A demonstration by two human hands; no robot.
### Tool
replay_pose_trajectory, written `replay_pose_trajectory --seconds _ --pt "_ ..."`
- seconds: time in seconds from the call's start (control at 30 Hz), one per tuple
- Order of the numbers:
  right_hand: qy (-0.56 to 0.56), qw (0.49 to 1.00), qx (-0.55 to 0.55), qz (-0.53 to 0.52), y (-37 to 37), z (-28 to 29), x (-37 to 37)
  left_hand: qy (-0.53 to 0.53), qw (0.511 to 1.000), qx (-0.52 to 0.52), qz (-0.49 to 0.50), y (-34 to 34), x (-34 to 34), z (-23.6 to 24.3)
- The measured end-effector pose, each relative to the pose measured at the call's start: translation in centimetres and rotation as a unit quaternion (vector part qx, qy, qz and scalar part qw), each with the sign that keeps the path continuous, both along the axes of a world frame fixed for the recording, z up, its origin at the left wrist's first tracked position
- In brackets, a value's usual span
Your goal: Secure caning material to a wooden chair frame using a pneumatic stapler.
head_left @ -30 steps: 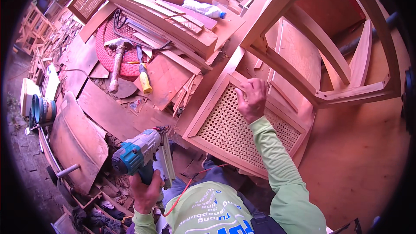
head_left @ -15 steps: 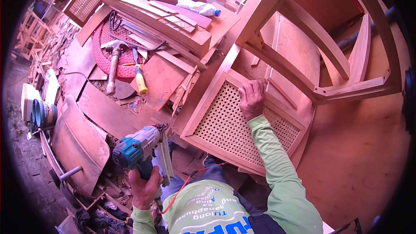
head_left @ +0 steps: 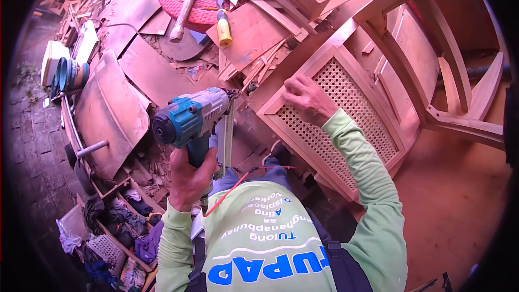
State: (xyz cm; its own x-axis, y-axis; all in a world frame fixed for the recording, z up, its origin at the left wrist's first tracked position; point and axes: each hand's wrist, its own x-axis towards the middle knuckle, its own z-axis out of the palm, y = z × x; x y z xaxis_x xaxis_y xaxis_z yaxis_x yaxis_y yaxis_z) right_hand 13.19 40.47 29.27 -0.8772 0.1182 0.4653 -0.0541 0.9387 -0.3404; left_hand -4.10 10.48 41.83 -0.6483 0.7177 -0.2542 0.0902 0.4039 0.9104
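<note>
My left hand (head_left: pixel 192 176) is closed round the grip of a teal and grey nail gun (head_left: pixel 189 116), its nose raised beside the panel's left corner. My right hand (head_left: pixel 303 97) is closed, fingertips curled down at the left rail of a wood-framed cane panel (head_left: pixel 351 113); whatever they may pinch is hidden. The panel lies on the wooden work surface, beside an upturned chair frame (head_left: pixel 459 124) on the right. A red hose hangs below the gun.
A hammer (head_left: pixel 181 19) and a yellow-handled tool (head_left: pixel 223 31) lie by a red woven round piece. Wood offcuts (head_left: pixel 254 38) and thin boards (head_left: pixel 148 70) spread leftward and beyond. A crate of rags (head_left: pixel 130 221) stands at lower left, cans (head_left: pixel 73 75) at far left.
My left hand has raised the nail gun toward the panel. My right hand has shifted left along the panel, toward its left rail. The view has tilted, so the scene sits differently.
</note>
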Motion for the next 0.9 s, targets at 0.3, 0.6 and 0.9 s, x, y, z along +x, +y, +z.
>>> replay_pose_trajectory --seconds 0.3,0.6,0.9 --pt "-0.042 0.998 0.021 0.05 -0.7 -1.1 -0.2 0.0 1.0 0.014 0.008 -1.2 0.6 -0.1" --pt "-0.053 0.998 0.014 0.031 -1.0 -1.2 -0.1 0.005 1.0 0.022 0.017 -1.3 0.8 -0.2" --pt "-0.128 0.991 -0.015 0.024 -0.2 -0.5 -0.3 0.009 1.0 0.023 -0.013 -1.5 1.4 0.2"
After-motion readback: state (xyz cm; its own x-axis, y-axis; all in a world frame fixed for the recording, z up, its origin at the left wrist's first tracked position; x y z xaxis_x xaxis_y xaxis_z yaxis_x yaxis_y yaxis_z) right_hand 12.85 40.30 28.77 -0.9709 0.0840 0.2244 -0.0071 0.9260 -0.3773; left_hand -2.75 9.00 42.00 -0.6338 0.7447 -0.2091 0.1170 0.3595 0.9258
